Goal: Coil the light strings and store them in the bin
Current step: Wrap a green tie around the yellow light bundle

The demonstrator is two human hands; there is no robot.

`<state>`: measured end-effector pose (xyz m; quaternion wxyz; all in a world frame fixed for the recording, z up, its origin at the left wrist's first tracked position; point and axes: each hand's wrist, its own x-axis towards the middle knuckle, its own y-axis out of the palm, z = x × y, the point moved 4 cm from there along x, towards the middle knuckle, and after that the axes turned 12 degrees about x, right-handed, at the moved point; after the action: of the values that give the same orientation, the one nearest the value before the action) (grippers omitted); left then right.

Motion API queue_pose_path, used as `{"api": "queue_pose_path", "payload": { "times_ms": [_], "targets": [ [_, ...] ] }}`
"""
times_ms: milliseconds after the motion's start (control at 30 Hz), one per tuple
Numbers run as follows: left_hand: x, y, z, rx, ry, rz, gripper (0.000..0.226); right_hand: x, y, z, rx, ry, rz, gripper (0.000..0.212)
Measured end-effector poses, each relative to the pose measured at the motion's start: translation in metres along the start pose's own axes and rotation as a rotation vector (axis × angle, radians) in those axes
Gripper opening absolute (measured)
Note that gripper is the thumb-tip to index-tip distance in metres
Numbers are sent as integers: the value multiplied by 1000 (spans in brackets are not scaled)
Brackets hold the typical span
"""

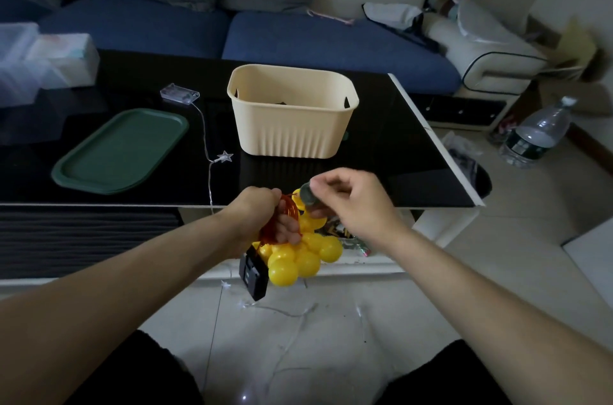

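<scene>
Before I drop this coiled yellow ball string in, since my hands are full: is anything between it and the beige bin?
Nothing visible blocks it. The yellow ball string, in the left hand, hangs before the table edge; the bin stands open-topped straight ahead. The star string lies left of that path.

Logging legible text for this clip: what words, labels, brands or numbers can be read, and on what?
None can be read.
Bottle label: dark band, print too small and blurred.
Tissue box: blurred, no legible print.
Black battery box: no markings can be made out.
Bin, tray: plain.
</scene>
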<state>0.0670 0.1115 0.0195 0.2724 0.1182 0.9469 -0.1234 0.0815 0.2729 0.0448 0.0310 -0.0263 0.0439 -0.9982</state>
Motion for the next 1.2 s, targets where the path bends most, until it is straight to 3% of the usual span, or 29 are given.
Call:
{"api": "queue_pose_path", "payload": {
  "times_ms": [167, 267, 667, 833, 967, 1200],
  "targets": [
    [-7, 3, -2, -175, -66, 7, 45, -12, 17, -5, -93, -90, 24, 13],
    [-11, 4, -5, -206, -62, -13, 34, -13, 22, -9, -126, -87, 96, 15],
    [3, 1, 2, -32, -44, -91, 39, -11, 15, 7, -463, -282, 103, 10],
    [2, 6, 6, 1, -42, -83, 36, -14, 20, 6, -528, -250, -8, 11],
    [2, 11, 5, 38, -24, -101, 34, -13, 23, 4, -429, -232, -46, 10],
    [8, 9, 5, 70, -3, -28, 41, -9, 20, 0, -494, -94, 77, 20]
  ]
}}
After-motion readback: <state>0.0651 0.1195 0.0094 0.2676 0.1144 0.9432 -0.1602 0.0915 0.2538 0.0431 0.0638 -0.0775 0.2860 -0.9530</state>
